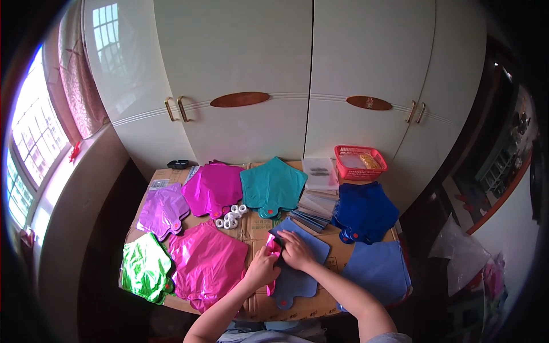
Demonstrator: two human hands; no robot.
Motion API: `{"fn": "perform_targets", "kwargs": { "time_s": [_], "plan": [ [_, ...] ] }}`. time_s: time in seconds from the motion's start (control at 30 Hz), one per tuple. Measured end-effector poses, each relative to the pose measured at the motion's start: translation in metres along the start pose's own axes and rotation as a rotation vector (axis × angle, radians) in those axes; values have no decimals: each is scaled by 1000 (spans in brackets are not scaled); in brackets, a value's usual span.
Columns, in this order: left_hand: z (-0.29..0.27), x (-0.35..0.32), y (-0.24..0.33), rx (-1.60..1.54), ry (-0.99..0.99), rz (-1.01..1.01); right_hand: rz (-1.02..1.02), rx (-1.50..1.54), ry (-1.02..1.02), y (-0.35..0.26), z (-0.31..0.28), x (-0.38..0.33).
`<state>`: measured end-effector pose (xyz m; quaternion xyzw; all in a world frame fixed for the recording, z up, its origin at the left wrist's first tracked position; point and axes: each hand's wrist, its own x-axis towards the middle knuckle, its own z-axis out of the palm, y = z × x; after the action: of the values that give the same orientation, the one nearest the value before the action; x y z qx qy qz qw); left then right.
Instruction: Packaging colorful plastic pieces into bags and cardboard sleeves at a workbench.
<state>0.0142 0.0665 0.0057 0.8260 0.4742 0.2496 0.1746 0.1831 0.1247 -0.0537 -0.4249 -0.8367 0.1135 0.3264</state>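
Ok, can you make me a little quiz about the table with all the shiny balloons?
1. True or false: the red basket stands at the table's far right corner.
2. Which balloon stack lies at the near left corner? A) green B) teal C) dark blue
3. What do both hands rest on?

Key
1. True.
2. A: the green stack lies there; the teal stack and the dark blue stack lie farther back.
3. The left hand and right hand are together on a folded pink balloon, which lies on a grey-blue balloon.
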Motion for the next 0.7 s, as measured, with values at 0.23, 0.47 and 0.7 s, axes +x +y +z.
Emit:
{"fn": "perform_targets", "kwargs": {
  "time_s": [0.23,0.47,0.7],
  "plan": [
    [5,-1,-5,25,-22,-33,50,107,94,-14,-18,5],
    [1,-1,-11,-48,-26,50,59,38,125,-7,-9,2],
    [-37,8,-31,170,-247,121,55,26,161,-10,-9,2]
  ]
}}
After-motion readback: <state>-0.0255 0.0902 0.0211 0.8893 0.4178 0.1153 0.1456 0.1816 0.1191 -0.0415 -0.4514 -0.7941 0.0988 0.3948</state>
